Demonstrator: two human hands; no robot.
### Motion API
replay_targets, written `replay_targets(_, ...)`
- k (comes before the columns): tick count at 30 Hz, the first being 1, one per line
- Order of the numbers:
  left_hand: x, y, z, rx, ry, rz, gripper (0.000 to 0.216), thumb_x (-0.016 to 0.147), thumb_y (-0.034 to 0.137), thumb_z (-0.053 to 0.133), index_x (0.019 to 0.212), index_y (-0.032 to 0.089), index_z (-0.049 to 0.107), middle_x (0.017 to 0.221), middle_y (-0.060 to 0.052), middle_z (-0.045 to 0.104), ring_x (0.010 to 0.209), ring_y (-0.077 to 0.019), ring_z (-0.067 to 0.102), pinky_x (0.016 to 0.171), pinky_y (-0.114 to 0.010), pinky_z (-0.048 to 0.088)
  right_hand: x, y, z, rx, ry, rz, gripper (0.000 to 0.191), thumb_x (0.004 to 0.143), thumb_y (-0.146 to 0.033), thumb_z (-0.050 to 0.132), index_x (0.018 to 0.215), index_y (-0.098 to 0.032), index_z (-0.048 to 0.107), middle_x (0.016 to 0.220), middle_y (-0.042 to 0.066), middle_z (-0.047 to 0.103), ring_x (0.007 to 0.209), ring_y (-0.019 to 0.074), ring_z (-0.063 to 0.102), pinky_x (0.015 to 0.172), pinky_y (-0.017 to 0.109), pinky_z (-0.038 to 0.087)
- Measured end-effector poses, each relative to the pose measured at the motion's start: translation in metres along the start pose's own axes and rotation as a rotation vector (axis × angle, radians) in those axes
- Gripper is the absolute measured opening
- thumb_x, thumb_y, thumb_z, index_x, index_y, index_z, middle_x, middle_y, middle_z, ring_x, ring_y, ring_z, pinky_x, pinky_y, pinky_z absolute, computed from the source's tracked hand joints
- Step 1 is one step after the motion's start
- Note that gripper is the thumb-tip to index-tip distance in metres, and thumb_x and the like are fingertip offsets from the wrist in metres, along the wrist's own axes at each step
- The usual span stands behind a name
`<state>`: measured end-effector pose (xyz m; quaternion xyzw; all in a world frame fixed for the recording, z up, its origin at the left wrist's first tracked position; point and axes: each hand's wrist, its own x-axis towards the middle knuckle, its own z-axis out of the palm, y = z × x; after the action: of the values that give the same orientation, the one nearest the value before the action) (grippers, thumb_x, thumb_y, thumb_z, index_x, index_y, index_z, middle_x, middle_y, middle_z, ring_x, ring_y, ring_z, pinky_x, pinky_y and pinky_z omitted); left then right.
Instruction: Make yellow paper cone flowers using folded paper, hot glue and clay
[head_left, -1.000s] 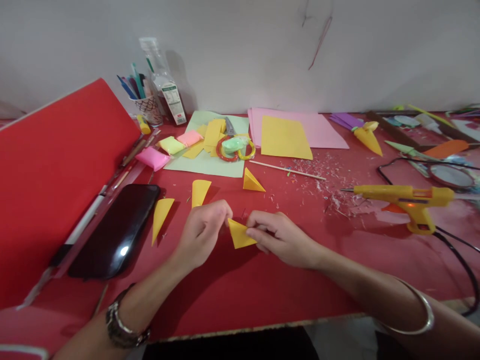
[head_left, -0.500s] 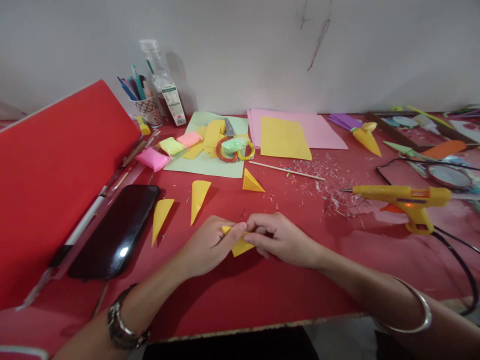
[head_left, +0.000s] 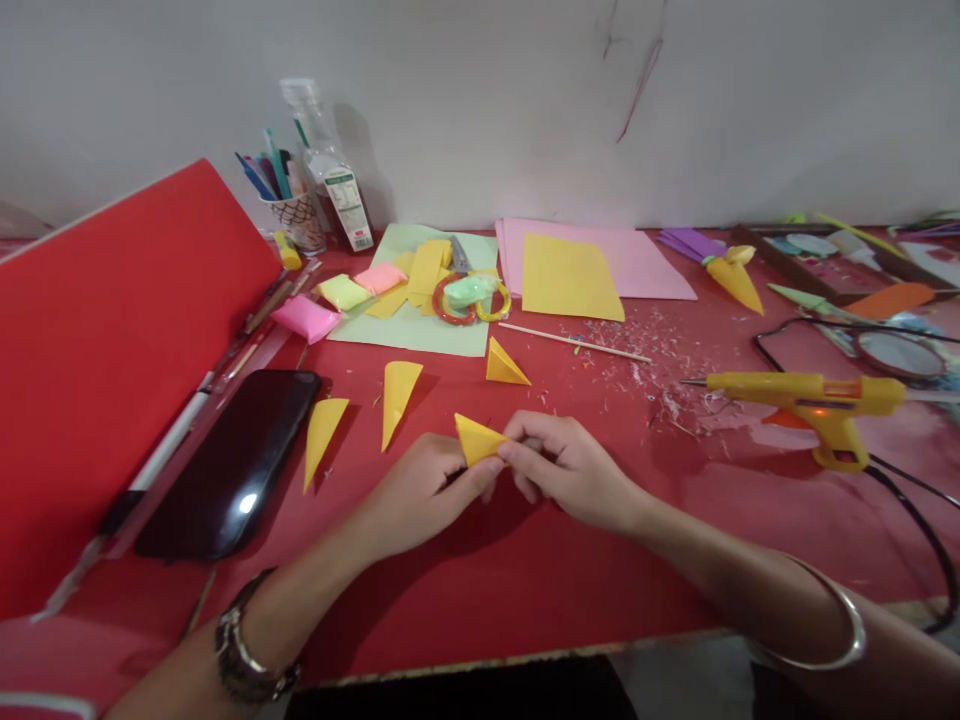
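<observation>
Both my hands meet over the red table and pinch a small folded yellow paper piece. My left hand grips it from below and the left, fingers curled. Closed on its right edge are the fingers of my right hand. The piece's pointed tip sticks up to the left, off the table. Three more yellow paper cones lie just beyond: one by the phone, one in the middle, one further back.
A black phone and a big red sheet lie at left. A yellow glue gun with its cable rests at right. Behind are scissors, coloured paper sheets, clay packets, a pen cup, a bottle, a wooden stick.
The yellow piece was flat and spread between my hands a second ago; since then it has been folded narrower, turned and lifted so its tip points up and left.
</observation>
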<state>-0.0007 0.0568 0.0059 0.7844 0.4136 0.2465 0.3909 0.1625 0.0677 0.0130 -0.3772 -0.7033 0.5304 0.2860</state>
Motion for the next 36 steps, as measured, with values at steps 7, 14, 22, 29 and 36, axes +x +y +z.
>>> replay_targets(7, -0.0003, 0.0015, -0.0031, -0.18, -0.052, -0.126, 0.042, 0.084, 0.033, 0.037, 0.052, 0.014, 0.056, 0.044, 0.004, 0.055, 0.035, -0.0044, 0.046, 0.041, -0.015, 0.036, -0.0005, 0.0012, -0.0017, 0.004, -0.046, 0.02, 0.033, 0.084, -0.028, 0.036, 0.056, -0.015, 0.047, 0.045, -0.006, 0.043, 0.036, 0.0015, 0.037, 0.035, 0.012, 0.028)
replay_targets(14, 0.001, 0.0024, -0.0036, -0.187, -0.026, -0.161, 0.048, 0.083, 0.034, 0.039, 0.042, 0.015, 0.057, 0.033, 0.003, 0.05, 0.033, -0.0048, 0.047, 0.042, -0.014, 0.037, -0.0005, 0.0025, -0.0029, -0.03, -0.03, -0.002, 0.033, 0.084, -0.03, 0.036, 0.058, -0.014, 0.049, 0.039, -0.006, 0.043, 0.033, 0.0018, 0.038, 0.035, 0.013, 0.03)
replay_targets(22, -0.0002, 0.0015, -0.0049, -0.287, 0.012, -0.176, 0.039, 0.081, 0.034, 0.04, 0.049, 0.015, 0.054, 0.037, 0.003, 0.053, 0.034, -0.0052, 0.044, 0.04, -0.015, 0.035, -0.002, 0.0025, -0.0037, -0.07, -0.072, 0.025, 0.036, 0.086, -0.031, 0.032, 0.062, -0.013, 0.052, 0.04, -0.004, 0.047, 0.034, 0.0025, 0.04, 0.037, 0.013, 0.033)
replay_targets(29, 0.0001, 0.0037, -0.004, -0.372, -0.034, -0.102, 0.031, 0.08, 0.029, 0.038, 0.054, 0.015, 0.049, 0.041, 0.006, 0.048, 0.039, -0.0041, 0.044, 0.04, -0.013, 0.033, -0.0018, 0.0025, -0.0015, -0.11, -0.123, -0.067, 0.037, 0.087, -0.03, 0.031, 0.062, -0.013, 0.053, 0.044, -0.004, 0.046, 0.037, 0.0027, 0.042, 0.039, 0.012, 0.034)
replay_targets(36, -0.0014, 0.0053, -0.0054, -0.296, -0.07, -0.23, 0.043, 0.081, 0.037, 0.038, 0.046, 0.015, 0.05, 0.031, 0.005, 0.044, 0.033, -0.0045, 0.042, 0.042, -0.014, 0.035, -0.0014, 0.0024, -0.0032, -0.142, -0.083, -0.097, 0.035, 0.086, -0.027, 0.033, 0.059, -0.014, 0.05, 0.043, -0.005, 0.045, 0.036, 0.0025, 0.04, 0.04, 0.013, 0.032)
